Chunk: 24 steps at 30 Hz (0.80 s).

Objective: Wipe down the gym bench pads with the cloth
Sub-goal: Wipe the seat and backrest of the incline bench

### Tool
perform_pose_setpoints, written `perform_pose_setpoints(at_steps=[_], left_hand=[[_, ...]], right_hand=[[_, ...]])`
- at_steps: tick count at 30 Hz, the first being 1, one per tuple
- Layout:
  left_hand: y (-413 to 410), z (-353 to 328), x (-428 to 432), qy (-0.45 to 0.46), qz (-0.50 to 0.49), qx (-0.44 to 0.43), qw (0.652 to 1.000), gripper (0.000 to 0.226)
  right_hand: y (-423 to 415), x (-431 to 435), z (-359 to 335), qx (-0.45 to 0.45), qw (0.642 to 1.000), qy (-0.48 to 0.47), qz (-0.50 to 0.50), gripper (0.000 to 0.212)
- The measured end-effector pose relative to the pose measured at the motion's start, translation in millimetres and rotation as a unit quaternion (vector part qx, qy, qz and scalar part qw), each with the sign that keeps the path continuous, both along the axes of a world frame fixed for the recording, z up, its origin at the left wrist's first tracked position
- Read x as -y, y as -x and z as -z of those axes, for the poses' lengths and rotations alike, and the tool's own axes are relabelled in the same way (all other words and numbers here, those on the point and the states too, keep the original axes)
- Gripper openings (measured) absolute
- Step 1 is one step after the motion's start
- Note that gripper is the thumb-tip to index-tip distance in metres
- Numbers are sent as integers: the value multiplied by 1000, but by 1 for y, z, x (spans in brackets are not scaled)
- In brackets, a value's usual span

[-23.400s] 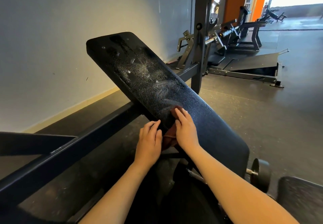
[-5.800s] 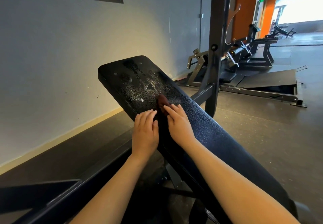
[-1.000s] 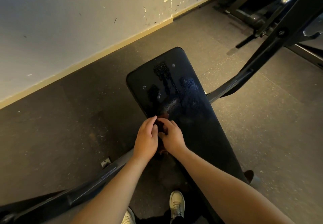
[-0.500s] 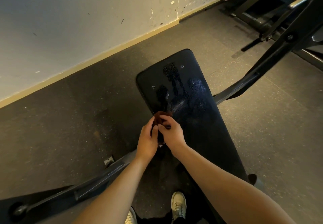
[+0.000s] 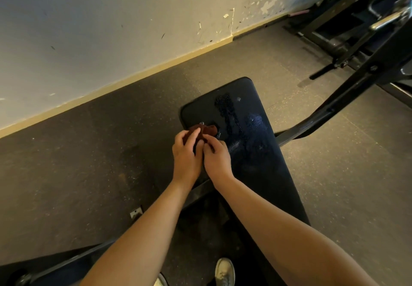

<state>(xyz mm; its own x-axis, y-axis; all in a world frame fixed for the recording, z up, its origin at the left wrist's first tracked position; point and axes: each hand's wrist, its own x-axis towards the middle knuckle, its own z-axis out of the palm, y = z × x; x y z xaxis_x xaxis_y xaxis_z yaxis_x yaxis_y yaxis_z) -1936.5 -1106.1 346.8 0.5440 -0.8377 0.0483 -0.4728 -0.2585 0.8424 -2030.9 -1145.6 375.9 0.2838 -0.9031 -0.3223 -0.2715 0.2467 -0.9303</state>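
Observation:
The black bench pad (image 5: 252, 143) slopes away from me, its far end wet with droplets and streaks. A small dark brown cloth (image 5: 206, 130) lies bunched at the pad's left edge near the far end. My left hand (image 5: 186, 155) grips the cloth from the left, fingers curled over it. Close beside it, my right hand (image 5: 217, 157) pinches the cloth's near side with curled fingers. Most of the cloth is hidden under both hands.
A black steel frame bar (image 5: 334, 109) runs diagonally right of the pad, another bar (image 5: 73, 261) crosses low on the left. Gym machines (image 5: 347, 24) stand at the back right. The wall (image 5: 111, 29) is close on the left. My shoes (image 5: 224, 272) are below.
Both hands have slid the cloth toward the pad's far left edge, and more of the cloth shows beyond my fingers. The view has shifted slightly left.

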Motion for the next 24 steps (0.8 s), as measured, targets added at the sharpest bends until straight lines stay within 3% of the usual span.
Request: perform_pose_setpoints(at_steps=[3,7,12,19,24], left_hand=[[3,12,1,-11,5,41,999,39],[17,19,-8,3,-23,-59,998,35],[37,30,-26,-46,6,-13,999,40],[15,12,-14,13,-36,13,999,33],[31,26,-10,-46,-3,18,999,45]], right_hand=[[15,3,10,-35,999,25,12,33],[33,2,21,-96,993,61,-23,35],[46,-12,24,-97,995,15,-28,40],[42,-14,19,-82,994,50,-45,41],[49,-12,27,-90,995,41,-28,38]])
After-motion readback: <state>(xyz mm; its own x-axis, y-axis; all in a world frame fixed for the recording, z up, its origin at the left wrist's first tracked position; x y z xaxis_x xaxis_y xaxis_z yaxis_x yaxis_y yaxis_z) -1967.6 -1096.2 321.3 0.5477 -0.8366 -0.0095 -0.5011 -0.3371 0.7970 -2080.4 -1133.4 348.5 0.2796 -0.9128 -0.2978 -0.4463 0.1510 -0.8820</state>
